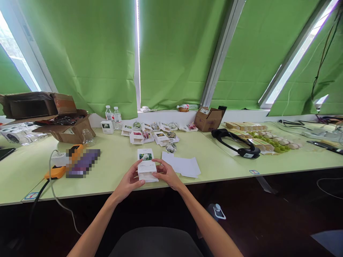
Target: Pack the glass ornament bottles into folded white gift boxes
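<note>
At the table's front edge I hold a small white paper box (147, 167) printed with a white flower. Its near end gapes open towards me. My left hand (129, 181) grips the left side, and my right hand (168, 174) closes on the right side with its fingers over the top. Flat white paper or card (186, 166) lies to the right of the box. Just behind is a clear round packet (170, 147). Farther back sit several similar white flower boxes (136, 137) with round clear packets beside them.
Two bottles (117, 117) and a closed flower box (107, 127) stand at the back left, near open cardboard boxes (72, 130). An orange power strip (76, 152) and blurred purple object (83, 163) lie left. Rightward are a small carton (208, 120), a black headset (235, 141) and several green trays (276, 142).
</note>
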Demonstrator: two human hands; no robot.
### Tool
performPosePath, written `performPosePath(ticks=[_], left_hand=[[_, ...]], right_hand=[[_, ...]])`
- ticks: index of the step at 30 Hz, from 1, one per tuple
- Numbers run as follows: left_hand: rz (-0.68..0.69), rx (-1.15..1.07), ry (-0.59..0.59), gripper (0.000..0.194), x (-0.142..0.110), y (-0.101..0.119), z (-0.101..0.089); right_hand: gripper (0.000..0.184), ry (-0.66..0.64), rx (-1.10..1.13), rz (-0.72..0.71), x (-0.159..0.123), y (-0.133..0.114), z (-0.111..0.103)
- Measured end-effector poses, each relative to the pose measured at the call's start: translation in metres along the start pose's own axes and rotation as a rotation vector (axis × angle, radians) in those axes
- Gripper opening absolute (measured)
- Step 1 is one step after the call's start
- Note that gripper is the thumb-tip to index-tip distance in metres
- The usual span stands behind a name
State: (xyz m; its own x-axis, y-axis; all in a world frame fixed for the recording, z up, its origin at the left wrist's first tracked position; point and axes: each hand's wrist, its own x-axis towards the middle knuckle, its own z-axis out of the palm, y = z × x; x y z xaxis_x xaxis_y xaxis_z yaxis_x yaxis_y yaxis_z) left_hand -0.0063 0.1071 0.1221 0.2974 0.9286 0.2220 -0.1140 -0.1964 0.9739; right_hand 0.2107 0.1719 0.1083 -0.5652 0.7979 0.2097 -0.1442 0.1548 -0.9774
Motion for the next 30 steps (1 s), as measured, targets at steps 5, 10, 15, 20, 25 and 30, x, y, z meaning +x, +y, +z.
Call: performPosePath(ticks=[5, 10, 15, 20, 25, 30], left_hand=[[0.002, 0.015, -0.009, 0.083, -0.0008, -0.0033, 0.0003], [-0.010, 0.019, 0.023, 0.078, 0.0002, -0.0027, -0.0001], [-0.023, 0.014, 0.060, 0.071, 0.0015, -0.0027, 0.0005], [-0.010, 0.005, 0.072, 0.069, 0.0023, -0.0033, 0.0014], [-0.014, 0.000, 0.075, 0.067, 0.0021, -0.0034, 0.0013], [-0.015, -0.009, 0.058, 0.064, 0.0011, -0.0001, 0.0022]], right_hand=[[0.062, -0.005, 0.006, -0.009, -0.0005, -0.0013, -0.0004], [0.063, -0.037, 0.035, 0.003, -0.0006, -0.0032, -0.0002], [0.065, -0.055, 0.036, 0.001, -0.0014, -0.0048, -0.0001], [0.069, -0.059, 0.015, -0.011, -0.0018, -0.0056, 0.0005], [0.066, -0.043, 0.004, -0.009, -0.0003, -0.0037, 0.0010], [0.063, -0.033, 0.000, -0.012, -0.0005, -0.0036, 0.0023]])
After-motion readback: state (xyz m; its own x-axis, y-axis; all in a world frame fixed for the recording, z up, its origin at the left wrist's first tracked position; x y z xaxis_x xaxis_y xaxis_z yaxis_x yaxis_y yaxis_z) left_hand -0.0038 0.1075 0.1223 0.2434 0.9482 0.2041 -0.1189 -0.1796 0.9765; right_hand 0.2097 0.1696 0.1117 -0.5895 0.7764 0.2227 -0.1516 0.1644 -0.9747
